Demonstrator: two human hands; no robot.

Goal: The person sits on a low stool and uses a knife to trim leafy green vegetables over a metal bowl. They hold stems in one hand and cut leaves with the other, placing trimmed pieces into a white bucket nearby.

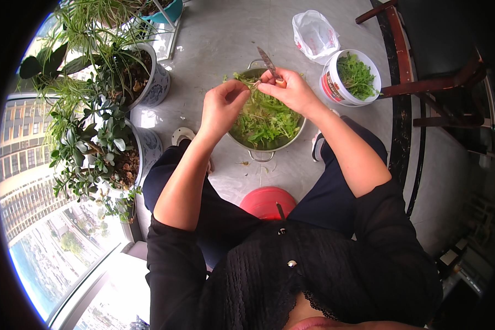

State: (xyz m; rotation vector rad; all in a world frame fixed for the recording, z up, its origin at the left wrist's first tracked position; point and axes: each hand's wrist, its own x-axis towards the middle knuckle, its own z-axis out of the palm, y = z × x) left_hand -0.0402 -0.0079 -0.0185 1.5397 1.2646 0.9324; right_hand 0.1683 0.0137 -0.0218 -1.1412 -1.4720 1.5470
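Observation:
My right hand (291,88) grips a small knife (267,60) by its light handle, the stained blade pointing up and away. Between both hands is a thin plant stem (253,82) with its roots, pinched in the fingers of my left hand (225,105); the right fingertips touch it too. Under the hands, a round two-handled metal basin (260,150) stands on the floor, holding loose leafy greens (268,121). To its right is a white plastic bucket (328,84) with more greens (354,76) inside.
An open white plastic bag (315,37) lies behind the bucket. Potted plants (148,90) line the window at left. A dark wooden chair (404,88) stands at right. A red stool (268,202) is below me, and leaf scraps (265,169) lie on the tiled floor.

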